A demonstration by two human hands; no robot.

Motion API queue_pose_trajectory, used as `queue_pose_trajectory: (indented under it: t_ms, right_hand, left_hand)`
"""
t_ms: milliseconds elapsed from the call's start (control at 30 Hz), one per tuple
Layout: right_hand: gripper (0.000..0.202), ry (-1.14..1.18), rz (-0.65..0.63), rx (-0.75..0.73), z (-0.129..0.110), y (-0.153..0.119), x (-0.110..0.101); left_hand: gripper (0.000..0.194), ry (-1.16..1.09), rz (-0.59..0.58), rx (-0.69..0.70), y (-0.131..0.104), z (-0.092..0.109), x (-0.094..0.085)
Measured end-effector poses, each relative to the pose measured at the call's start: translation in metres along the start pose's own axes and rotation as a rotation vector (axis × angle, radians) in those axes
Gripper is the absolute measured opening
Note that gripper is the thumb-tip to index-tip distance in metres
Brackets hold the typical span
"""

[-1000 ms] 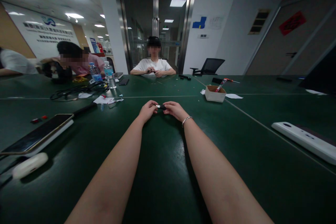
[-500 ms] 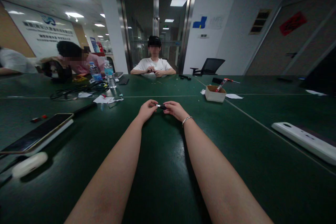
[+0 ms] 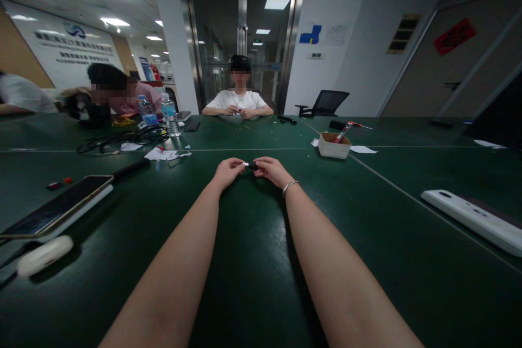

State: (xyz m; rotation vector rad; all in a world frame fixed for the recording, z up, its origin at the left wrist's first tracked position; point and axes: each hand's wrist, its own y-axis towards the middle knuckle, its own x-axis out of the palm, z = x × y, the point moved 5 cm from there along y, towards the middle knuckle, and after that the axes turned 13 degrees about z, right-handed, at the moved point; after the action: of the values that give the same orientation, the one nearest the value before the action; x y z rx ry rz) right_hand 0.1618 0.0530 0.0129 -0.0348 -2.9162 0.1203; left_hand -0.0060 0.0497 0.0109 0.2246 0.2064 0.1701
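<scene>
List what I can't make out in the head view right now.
All in the head view:
Small black-and-silver item: ends covered by the left grip and right grip; too small to identify.
White device at right: cut off by the picture's right edge.
Open box: near wall hides its bottom.
Person opposite: held item too small to tell.

There are two foreground hands [image 3: 228, 173], one black-and-silver object [image 3: 252, 166], two bottles [image 3: 170, 117].

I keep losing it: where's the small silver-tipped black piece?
In the head view, the black piece is near the centre, held between the left hand and right hand, left of the box.
</scene>
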Motion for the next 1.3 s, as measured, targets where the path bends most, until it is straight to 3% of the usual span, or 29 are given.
queue_pose_trajectory:
  t_ms: [200,433,700,1300]
  right_hand:
    - [0.008,-0.002,-0.016,-0.008,0.0006,0.0011,0.0004]
    - [0.010,0.055,0.050,-0.022,0.0002,0.0029,-0.0044]
    - [0.014,-0.013,-0.021,-0.024,0.0005,-0.0014,0.0003]
    - [0.012,-0.015,-0.066,-0.038,-0.0009,-0.0028,-0.0006]
  left_hand:
    - [0.021,0.021,0.013,-0.002,0.0021,-0.0012,-0.0002]
    - [0.023,0.023,0.148,-0.061,0.0061,-0.0043,-0.0093]
    - [0.024,0.067,0.057,-0.019,0.0044,-0.0053,0.0001]
    - [0.040,0.193,0.037,-0.005,0.0033,-0.0069,-0.0032]
